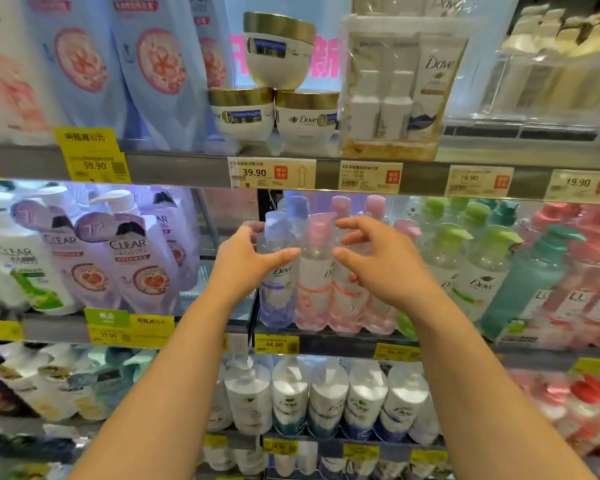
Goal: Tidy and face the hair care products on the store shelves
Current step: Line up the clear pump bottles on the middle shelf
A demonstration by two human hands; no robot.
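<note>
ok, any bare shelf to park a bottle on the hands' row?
One free patch: the gap between the Clear bottles and the blue Dove bottle that the left hand holds. Right of it, pink and green bottles stand packed.

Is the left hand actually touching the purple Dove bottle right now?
Touching. In the head view the left hand wraps the purple Dove bottle, thumb lying across its front and fingers curled round its left side.
</note>
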